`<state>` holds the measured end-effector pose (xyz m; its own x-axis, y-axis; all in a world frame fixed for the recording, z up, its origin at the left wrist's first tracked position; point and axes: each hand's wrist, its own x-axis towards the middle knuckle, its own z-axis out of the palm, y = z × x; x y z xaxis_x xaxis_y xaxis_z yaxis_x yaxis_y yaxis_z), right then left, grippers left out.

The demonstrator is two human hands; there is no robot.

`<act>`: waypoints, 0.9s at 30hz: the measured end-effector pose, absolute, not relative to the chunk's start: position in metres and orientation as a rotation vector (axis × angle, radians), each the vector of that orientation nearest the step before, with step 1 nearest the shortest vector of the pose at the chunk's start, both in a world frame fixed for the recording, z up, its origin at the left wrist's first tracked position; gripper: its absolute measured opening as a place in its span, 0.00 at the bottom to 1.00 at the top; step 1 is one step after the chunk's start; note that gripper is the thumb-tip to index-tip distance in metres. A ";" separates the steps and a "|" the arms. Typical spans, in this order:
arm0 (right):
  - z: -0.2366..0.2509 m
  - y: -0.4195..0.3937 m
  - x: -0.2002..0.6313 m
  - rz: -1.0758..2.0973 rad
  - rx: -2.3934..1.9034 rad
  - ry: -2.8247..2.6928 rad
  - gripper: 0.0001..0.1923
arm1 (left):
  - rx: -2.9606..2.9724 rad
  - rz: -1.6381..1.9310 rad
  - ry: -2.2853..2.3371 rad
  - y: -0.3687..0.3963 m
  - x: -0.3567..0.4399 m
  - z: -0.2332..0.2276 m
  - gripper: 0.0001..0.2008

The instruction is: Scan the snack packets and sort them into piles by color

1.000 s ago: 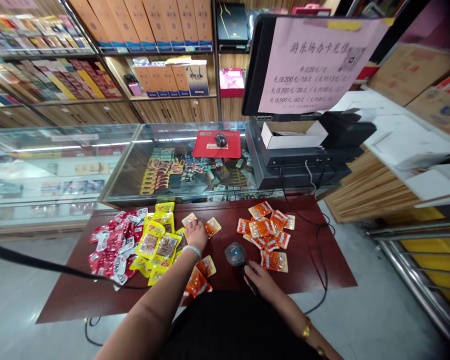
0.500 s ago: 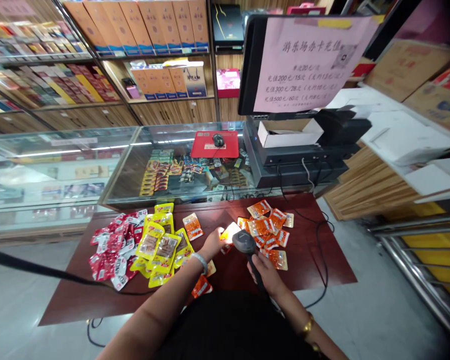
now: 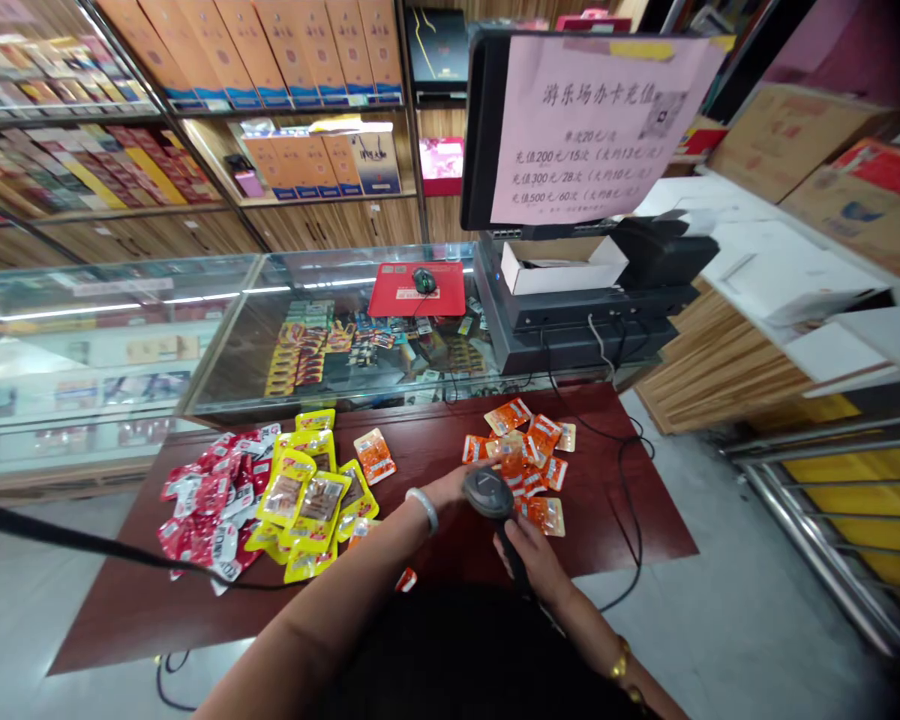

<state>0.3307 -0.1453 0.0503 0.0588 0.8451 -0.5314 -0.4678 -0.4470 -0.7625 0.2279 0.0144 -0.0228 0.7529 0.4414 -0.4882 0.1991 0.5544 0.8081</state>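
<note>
My right hand (image 3: 532, 555) is wrapped around the handle of a dark barcode scanner (image 3: 487, 492), whose head points away from me over the table. My left hand (image 3: 454, 487), with a pale bracelet on the wrist, reaches behind the scanner head to the left edge of a pile of orange snack packets (image 3: 544, 440). Its fingers are mostly hidden and blurred, so I cannot make out whether a packet is in them. One orange packet (image 3: 375, 456) lies apart, left of that pile. Yellow snack packets (image 3: 321, 498) are heaped to the left, beside red-and-white packets (image 3: 217, 490).
Beyond the brown table (image 3: 120, 620) stands a glass display case (image 3: 232, 390) with a red mouse pad (image 3: 450, 290). A monitor with a pink sign (image 3: 592, 130) stands at back right. A black cable (image 3: 634, 540) hangs over the table's right side; metal rails (image 3: 802, 540) stand right.
My left hand has moved right, from holding a brightly lit packet before the scanner to the orange pile. The bright light has gone out. The view has shifted slightly right.
</note>
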 end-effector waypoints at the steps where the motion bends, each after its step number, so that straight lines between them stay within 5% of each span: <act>1: 0.051 -0.146 0.332 1.603 -1.293 -0.405 0.27 | 1.065 0.161 0.713 0.017 0.228 -0.020 0.32; 7: 0.040 -0.145 0.330 1.590 -1.360 -0.345 0.27 | 1.497 0.189 1.165 0.013 0.173 -0.019 0.15; 15: 0.042 -0.136 0.312 1.710 -1.394 -0.502 0.27 | 1.886 -0.004 2.093 0.036 0.080 -0.005 0.29; 20: 0.050 -0.131 0.305 1.703 -1.445 -0.454 0.29 | 2.003 -0.264 1.955 0.043 0.083 -0.009 0.33; 27: 0.048 -0.131 0.304 1.698 -1.460 -0.465 0.29 | 2.201 -0.125 1.579 0.020 0.099 -0.014 0.22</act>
